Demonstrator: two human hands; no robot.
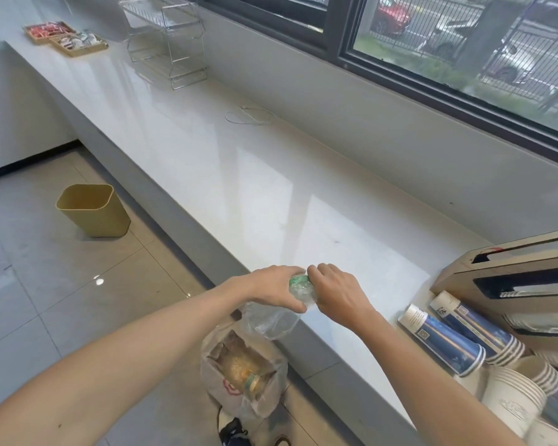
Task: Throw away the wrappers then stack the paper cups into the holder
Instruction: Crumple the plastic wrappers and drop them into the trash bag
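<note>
Two hands meet over the near edge of the worktop [271,188]. One crumpled clear wrapper [298,292] with a green end sits between them: the left hand [276,286] has its fingers closed around it, and the right hand [337,292] pinches its top. One bin [94,209] stands on the floor, far left. At least two sleeves of paper cups [445,341] lie at the near right.

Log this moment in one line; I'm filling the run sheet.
stage: wrappers | both hands bunching clear wrapper | bin on floor | cups unstacked on counter
</note>
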